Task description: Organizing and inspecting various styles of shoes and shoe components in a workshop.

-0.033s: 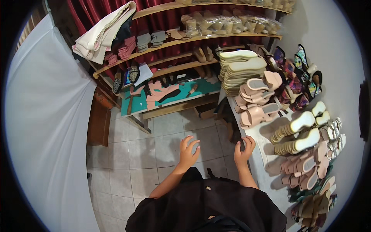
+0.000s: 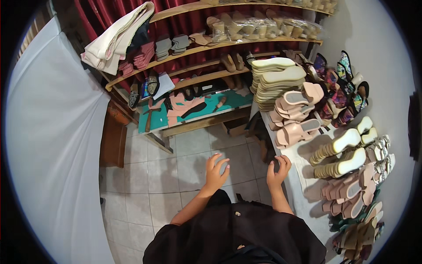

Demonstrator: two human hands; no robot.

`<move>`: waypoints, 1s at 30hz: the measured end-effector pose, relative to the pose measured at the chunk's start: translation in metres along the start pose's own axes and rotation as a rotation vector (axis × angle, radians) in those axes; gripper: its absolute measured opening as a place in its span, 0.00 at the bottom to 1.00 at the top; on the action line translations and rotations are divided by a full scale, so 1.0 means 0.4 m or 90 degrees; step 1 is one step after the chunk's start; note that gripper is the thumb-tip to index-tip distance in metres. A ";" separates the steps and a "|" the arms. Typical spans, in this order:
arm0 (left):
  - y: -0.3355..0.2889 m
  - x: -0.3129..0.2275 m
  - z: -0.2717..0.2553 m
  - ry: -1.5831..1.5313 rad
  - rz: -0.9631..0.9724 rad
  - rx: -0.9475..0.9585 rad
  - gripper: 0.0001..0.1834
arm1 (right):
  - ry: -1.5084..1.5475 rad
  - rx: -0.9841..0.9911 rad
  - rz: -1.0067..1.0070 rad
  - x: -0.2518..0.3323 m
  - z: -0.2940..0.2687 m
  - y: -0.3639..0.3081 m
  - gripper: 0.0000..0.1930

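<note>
My left hand hangs in the air above the tiled floor, fingers apart and slightly curled, holding nothing. Beside the edge of the long white table, my right hand is likewise bare, with loosely bent fingers. Nearest to it on that table are pink slide sandals, piled up. Behind them rise stacks of cream insoles. More stacked insoles lie to the right, with pink sandals nearer to me.
A low green-topped workbench ahead carries pink cut pieces, a hammer and dark pieces. Wooden shelves above hold plastic-wrapped heels. White cloth hangs at left beside a brown wooden cabinet. Patterned shoes line the right wall.
The view has shifted very slightly, so the table and sandals sit a little farther right. Both hands keep nearly the same pose.
</note>
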State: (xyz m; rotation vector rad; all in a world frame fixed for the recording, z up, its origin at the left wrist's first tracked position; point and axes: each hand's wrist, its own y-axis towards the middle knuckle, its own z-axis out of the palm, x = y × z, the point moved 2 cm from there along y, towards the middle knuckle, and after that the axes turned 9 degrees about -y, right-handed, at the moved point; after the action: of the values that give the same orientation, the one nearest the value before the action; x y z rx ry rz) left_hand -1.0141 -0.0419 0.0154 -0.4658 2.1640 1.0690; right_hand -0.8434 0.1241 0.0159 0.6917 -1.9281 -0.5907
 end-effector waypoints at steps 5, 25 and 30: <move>0.210 0.113 0.038 -0.039 0.069 0.050 0.10 | -0.054 -0.078 0.011 -0.003 0.151 0.076 0.12; 0.581 0.355 0.145 -0.128 0.075 0.205 0.13 | -0.133 -0.053 0.016 0.052 0.443 0.294 0.13; 0.546 0.596 0.126 -0.188 -0.256 0.162 0.17 | -0.029 0.087 -0.040 0.082 0.647 0.287 0.14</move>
State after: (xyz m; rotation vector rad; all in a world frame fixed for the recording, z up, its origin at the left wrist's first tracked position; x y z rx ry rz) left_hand -1.2879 0.1245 -0.0519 -0.5563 1.8113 0.5906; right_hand -1.1140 0.2128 0.0047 0.8340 -2.0096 -0.5202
